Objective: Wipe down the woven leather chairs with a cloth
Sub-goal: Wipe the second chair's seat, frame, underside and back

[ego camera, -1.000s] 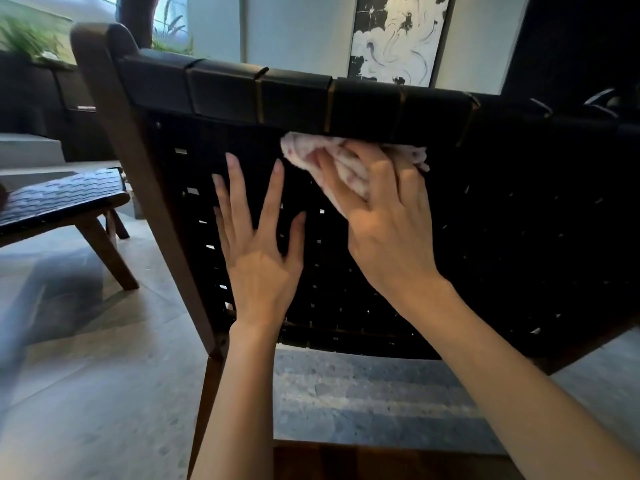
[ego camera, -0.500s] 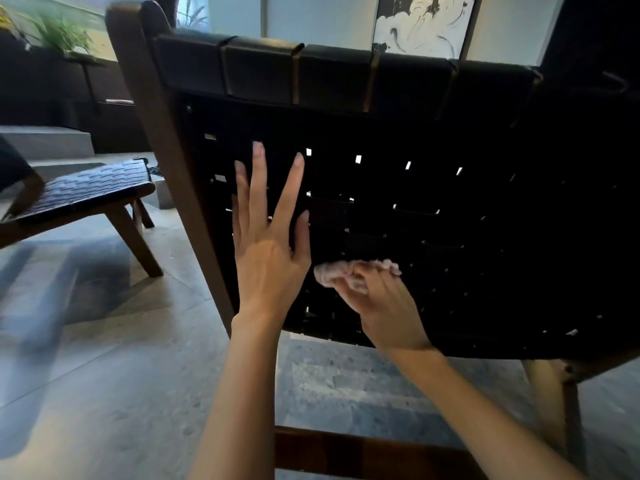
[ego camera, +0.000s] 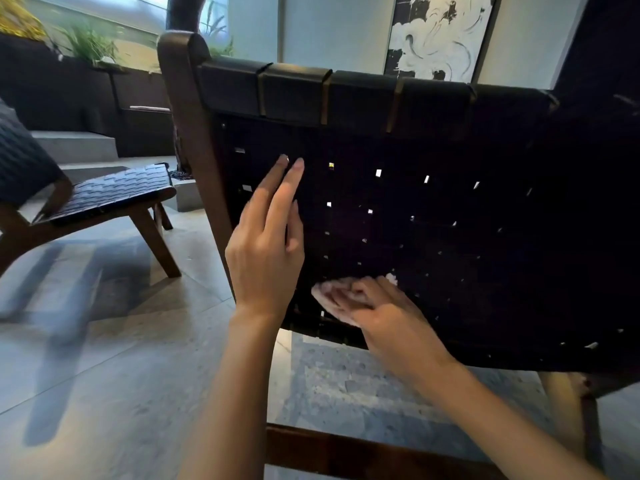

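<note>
Two bare hands work on the dark woven leather chair back (ego camera: 450, 220) that fills the centre and right of the frame; the left hand (ego camera: 266, 258), in the middle of the picture, lies open with straight fingers reaching up the weave just beside the brown wooden side post (ego camera: 194, 161), most likely to steady the panel against the push of wiping; whether its palm also presses the leather I cannot tell. The right hand (ego camera: 388, 317), lower centre, has its fingers curled over a crumpled pale pink cloth (ego camera: 329, 296) and holds it against the bottom strip of the weave, close to the lower edge of the back; gripping it in a wad probably gives firmer rubbing pressure than a flat sheet would.

The cloth is bunched into a short roll whose long axis runs roughly left to right across the frame, its free end poking out towards the left past the fingertips; the chair back shows its broad woven face to the camera, its long axis also crossing the frame, with the strap-wrapped top rail sloping slightly down to the right.

At the left edge stands a second low woven leather chair (ego camera: 114, 192) on the grey stone floor (ego camera: 104, 341), well apart.
</note>
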### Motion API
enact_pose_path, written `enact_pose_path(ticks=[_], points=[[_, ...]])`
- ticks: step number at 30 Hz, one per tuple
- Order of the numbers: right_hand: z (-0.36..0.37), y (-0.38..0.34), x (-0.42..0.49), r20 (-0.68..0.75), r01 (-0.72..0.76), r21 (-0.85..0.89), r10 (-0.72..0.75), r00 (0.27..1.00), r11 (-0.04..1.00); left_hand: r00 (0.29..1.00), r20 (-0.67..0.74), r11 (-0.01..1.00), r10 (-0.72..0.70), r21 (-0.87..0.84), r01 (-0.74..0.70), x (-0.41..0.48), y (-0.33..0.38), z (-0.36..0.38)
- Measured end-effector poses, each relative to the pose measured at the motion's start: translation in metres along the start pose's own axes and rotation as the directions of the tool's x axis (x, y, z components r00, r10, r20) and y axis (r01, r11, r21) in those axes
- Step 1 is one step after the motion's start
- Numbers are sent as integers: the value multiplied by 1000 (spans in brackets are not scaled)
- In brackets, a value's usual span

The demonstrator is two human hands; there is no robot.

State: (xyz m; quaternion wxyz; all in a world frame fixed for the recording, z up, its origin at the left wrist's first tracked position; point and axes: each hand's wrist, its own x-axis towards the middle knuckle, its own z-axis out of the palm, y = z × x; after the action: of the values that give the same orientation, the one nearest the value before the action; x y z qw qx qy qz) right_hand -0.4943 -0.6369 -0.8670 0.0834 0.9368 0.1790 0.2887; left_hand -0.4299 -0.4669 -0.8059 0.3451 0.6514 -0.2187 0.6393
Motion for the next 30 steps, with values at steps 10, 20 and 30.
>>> enact_pose_path(ticks=[10, 20, 30], points=[[-89, -9, 71, -678, -154, -293, -91, 730, 944, 982, -158, 958, -99, 253, 137, 16, -31, -17], [-54, -13, 84, -547, -168, -257, 0, 837, 952, 983, -11, 960, -182, 214, 180, 8, -33, -20], [69, -10, 31, -95, 7, -291, -36, 995, 957, 985, 11, 966, -174, 197, 168, 8, -34, -23]])
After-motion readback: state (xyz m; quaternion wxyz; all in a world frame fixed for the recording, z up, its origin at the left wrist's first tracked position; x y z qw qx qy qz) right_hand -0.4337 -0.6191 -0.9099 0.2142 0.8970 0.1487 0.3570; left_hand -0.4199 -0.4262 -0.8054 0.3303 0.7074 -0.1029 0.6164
